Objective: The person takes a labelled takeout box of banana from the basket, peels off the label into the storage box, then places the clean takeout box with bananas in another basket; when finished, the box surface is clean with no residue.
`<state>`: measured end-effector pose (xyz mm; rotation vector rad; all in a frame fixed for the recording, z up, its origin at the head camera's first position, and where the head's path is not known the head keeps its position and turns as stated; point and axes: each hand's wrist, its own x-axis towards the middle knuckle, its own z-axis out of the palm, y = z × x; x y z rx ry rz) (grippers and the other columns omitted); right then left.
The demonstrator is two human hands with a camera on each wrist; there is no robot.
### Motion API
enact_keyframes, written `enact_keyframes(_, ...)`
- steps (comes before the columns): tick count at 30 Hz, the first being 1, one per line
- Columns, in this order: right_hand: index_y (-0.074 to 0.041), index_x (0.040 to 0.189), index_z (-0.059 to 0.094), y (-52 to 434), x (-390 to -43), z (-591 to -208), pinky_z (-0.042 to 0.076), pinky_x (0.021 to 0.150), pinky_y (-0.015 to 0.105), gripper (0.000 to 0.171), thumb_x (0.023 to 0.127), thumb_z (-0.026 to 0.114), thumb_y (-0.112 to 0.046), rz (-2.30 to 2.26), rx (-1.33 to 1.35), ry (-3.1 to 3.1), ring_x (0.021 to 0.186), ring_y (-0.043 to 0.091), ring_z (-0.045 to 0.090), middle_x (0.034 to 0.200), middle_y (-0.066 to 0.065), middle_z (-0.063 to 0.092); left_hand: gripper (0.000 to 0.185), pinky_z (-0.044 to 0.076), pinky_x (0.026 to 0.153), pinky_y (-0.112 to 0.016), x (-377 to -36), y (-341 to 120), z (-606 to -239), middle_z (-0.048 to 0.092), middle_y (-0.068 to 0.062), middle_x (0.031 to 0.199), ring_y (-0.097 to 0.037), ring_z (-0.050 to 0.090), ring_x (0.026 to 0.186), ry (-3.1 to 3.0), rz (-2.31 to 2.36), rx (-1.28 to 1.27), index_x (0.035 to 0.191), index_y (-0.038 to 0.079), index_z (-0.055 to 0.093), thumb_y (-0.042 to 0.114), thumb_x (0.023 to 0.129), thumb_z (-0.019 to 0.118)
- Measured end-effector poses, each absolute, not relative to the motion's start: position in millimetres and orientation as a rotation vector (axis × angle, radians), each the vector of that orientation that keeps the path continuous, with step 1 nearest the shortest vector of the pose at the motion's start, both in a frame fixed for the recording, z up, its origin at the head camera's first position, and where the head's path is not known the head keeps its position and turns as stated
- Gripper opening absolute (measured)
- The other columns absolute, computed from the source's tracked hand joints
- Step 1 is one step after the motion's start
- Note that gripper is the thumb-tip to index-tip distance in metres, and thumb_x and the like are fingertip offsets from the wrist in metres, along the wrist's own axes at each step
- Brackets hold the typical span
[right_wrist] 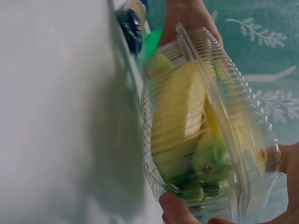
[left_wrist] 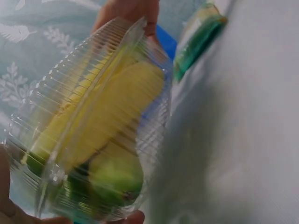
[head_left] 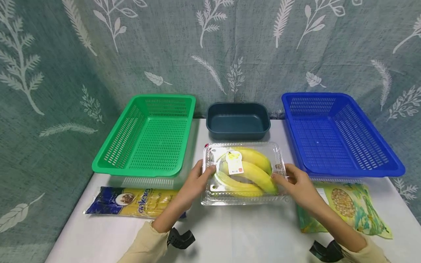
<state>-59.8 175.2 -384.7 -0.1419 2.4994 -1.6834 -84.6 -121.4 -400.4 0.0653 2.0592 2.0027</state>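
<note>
A clear plastic clamshell box point(head_left: 243, 190) holding yellow bananas point(head_left: 254, 171) with a white label sits at the middle of the white table point(head_left: 243, 237). My left hand point(head_left: 204, 176) grips the box's left end, thumb on the lid. My right hand point(head_left: 280, 179) grips its right end. In the left wrist view the box point(left_wrist: 93, 130) fills the frame, with my left fingers point(left_wrist: 11, 212) at its near end and the right hand point(left_wrist: 131, 11) at the far end. The right wrist view shows the box point(right_wrist: 205, 126) held by my right fingers point(right_wrist: 177, 210). Whether the box rests on the table I cannot tell.
An empty green basket point(head_left: 138, 171) stands at the back left, a dark tub point(head_left: 238, 106) at the back middle and an empty blue basket point(head_left: 355, 171) at the back right. A pasta packet point(head_left: 135, 201) lies front left. A green corn bag point(head_left: 348, 208) lies front right.
</note>
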Motion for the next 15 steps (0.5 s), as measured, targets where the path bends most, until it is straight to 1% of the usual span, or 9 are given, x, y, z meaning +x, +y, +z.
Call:
enact_keyframes(6, 0.002, 0.117, 0.054, 173.2, -62.6, -398.6, 0.054, 0.063, 0.033, 0.041, 0.092, 0.061, -0.029, -1.651, -0.07, 2.475, 0.082, 0.021, 0.063, 0.102, 0.017, 0.063, 0.043, 0.054, 0.067, -0.036, -85.5, -124.5, -410.1, 0.059, -0.015, 0.097, -0.021, 0.061, 0.078, 2.073, 1.914, 0.036, 0.122, 0.006, 0.043, 0.038, 0.095, 0.053)
enact_keyframes(10, 0.005, 0.119, 0.051, 172.5, -62.7, -402.5, 0.055, 0.064, 0.034, 0.044, 0.092, 0.061, -0.028, -1.675, -0.04, 2.412, 0.085, 0.024, 0.063, 0.105, 0.02, 0.061, 0.046, 0.053, 0.066, -0.034, -87.9, -125.0, -417.2, 0.058, -0.013, 0.095, -0.019, 0.06, 0.077, 2.122, 1.85, 0.028, 0.122, 0.005, 0.043, 0.04, 0.093, 0.054)
enact_keyframes(15, 0.008, 0.122, 0.047, 172.1, -62.5, -405.6, 0.056, 0.066, 0.033, 0.048, 0.093, 0.059, -0.029, -1.667, -0.023, 2.367, 0.091, 0.026, 0.062, 0.109, 0.022, 0.058, 0.047, 0.053, 0.064, -0.034, -89.2, -125.5, -422.5, 0.058, -0.014, 0.093, -0.02, 0.059, 0.076, 2.144, 1.825, 0.022, 0.123, 0.006, 0.045, 0.04, 0.092, 0.056)
